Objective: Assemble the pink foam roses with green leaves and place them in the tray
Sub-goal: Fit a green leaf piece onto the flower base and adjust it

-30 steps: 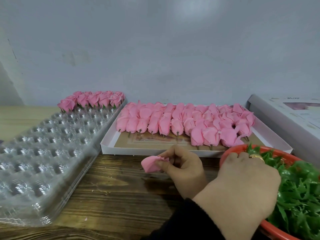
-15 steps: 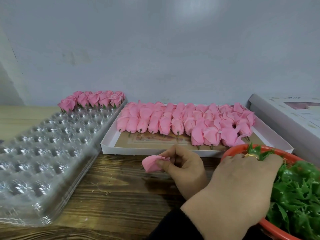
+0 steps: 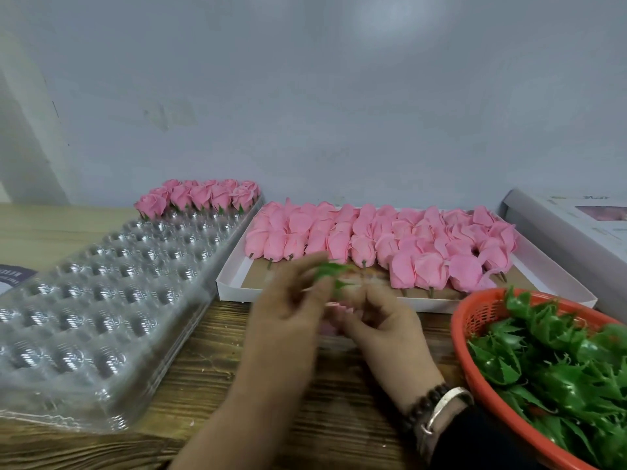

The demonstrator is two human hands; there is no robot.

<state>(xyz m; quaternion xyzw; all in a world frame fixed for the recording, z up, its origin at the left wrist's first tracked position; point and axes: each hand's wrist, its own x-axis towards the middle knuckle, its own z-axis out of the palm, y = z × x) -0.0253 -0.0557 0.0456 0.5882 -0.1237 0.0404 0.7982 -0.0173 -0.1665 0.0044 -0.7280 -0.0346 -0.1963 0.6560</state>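
Nearest you, the red basket [image 3: 458, 337] of loose green leaves [image 3: 559, 368] sat at the right, and the clear plastic tray [image 3: 84, 317] lay at the left on the wooden table [image 3: 220, 385]. Your two hands met between them. Your left hand [image 3: 288, 313], blurred, pinched a green leaf [image 3: 330, 270] in its fingertips. Your right hand [image 3: 383, 327], with bracelets [image 3: 427, 401] at the wrist, had its fingers curled round a pink foam rose [image 3: 336, 305]. Only a sliver of that rose showed, low between both hands and just under the leaf, so you could not tell which way it pointed or how its long axis ran.

Beyond your hands, the white box [image 3: 230, 283] held rows of bare roses [image 3: 373, 239] lying flat, stems toward you. At the tray's far end stood finished roses [image 3: 200, 196], blooms up. A purple label [image 3: 12, 276] at the left edge and a printed carton [image 3: 570, 225] far right carried writing too blurred to read.
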